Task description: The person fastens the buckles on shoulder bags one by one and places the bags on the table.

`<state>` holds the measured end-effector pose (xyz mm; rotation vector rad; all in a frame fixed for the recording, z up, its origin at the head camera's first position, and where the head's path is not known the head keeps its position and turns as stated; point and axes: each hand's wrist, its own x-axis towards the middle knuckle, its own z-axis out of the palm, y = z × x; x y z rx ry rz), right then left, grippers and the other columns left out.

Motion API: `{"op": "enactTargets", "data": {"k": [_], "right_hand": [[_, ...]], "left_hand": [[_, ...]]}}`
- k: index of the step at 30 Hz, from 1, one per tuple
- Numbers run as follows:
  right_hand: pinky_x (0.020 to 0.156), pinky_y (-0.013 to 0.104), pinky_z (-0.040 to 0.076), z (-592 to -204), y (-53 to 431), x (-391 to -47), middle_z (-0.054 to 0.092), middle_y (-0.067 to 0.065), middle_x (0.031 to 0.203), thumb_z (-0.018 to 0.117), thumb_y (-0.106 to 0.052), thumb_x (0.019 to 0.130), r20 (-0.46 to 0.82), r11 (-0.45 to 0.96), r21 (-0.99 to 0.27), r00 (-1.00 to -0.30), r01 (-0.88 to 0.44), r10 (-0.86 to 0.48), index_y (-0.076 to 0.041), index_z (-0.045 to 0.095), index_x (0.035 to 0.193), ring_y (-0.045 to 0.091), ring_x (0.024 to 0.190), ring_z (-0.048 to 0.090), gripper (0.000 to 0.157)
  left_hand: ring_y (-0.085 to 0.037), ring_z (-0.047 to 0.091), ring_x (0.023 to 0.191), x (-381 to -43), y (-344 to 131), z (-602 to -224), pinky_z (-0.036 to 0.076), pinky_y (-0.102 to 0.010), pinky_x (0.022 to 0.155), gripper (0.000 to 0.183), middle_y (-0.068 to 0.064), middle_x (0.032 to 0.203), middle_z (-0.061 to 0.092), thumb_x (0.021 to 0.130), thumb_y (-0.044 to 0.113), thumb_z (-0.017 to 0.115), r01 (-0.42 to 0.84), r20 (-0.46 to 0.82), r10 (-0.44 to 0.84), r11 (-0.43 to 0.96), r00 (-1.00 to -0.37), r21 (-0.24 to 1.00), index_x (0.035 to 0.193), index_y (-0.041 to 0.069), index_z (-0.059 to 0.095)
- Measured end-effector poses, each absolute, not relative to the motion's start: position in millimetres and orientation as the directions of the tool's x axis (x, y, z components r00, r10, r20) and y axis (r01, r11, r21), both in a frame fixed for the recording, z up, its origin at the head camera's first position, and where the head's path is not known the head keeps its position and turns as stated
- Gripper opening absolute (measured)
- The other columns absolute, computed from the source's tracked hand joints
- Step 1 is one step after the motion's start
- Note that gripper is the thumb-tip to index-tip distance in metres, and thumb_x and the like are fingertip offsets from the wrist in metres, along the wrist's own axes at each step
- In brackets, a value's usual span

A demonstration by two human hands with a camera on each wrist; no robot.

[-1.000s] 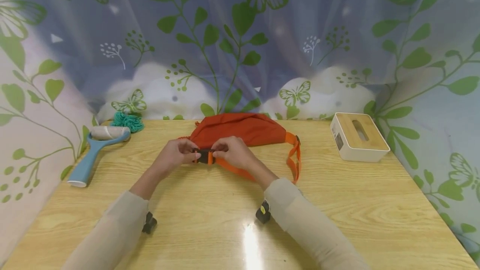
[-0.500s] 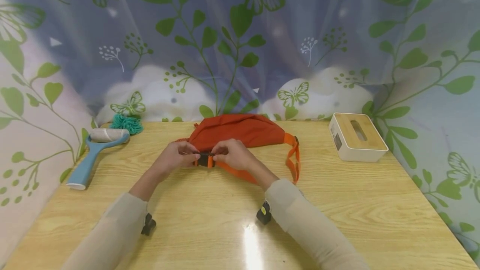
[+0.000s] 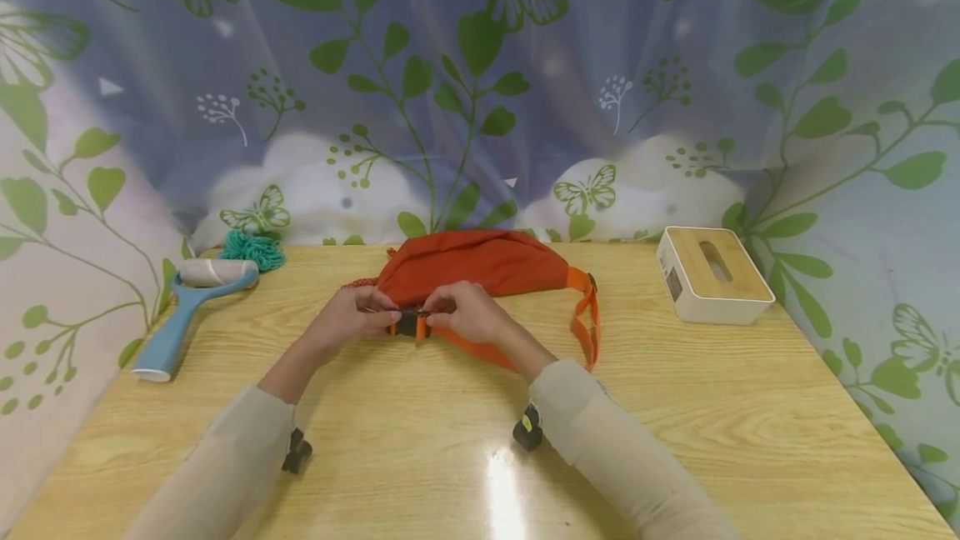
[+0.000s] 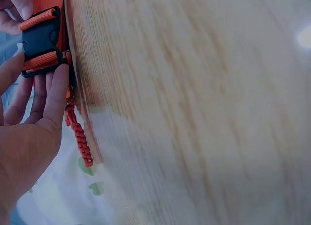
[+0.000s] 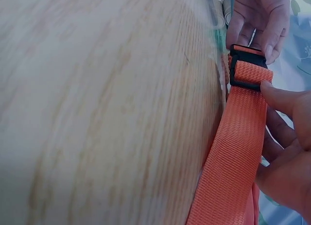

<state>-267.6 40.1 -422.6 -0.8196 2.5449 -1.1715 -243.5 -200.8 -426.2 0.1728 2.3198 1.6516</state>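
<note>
A red waist bag [image 3: 480, 263] lies at the back of the table. In front of it, a black side-release buckle [image 3: 407, 323] joins its orange webbing strap [image 5: 228, 152]. My left hand [image 3: 347, 317] pinches the buckle's left end between thumb and fingers. The right hand [image 3: 467, 312] pinches the other end, thumb at the strap loop in the right wrist view. Both halves of the buckle [image 4: 41, 40] sit together in the left wrist view. A braided red cord [image 4: 80, 137] hangs beside the left fingers. More orange strap [image 3: 587, 319] loops at the bag's right.
A blue-handled lint roller [image 3: 180, 315] and a bundle of teal cord [image 3: 253, 250] lie at the left. A white tissue box with a wooden lid [image 3: 716, 273] stands at the right. A patterned curtain [image 3: 480, 90] surrounds the table [image 3: 420, 440].
Both hands keep their pinch on the buckle and have hardly moved. The whole head view has shifted very slightly.
</note>
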Motion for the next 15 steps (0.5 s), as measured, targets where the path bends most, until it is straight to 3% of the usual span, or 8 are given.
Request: {"op": "enactTargets", "data": {"k": [15], "right_hand": [[0.079, 0.028, 0.054, -424.4, 39.5, -268.4, 0.072, -0.004, 0.099, 0.073, -0.013, 0.096, 0.012, 0.529, -0.753, -0.811, -0.393, -0.585, -0.01, 0.075, 0.108, 0.01, 0.088, 0.066, 0.013]], "left_hand": [[-0.028, 0.068, 0.093, -242.9, -201.4, -426.4, 0.059, -0.04, 0.086, 0.025, -0.015, 0.104, 0.064, 0.095, 0.015, 0.074, -0.052, -0.162, 0.269, 0.374, -0.949, 0.926, 0.109, -0.004, 0.065]]}}
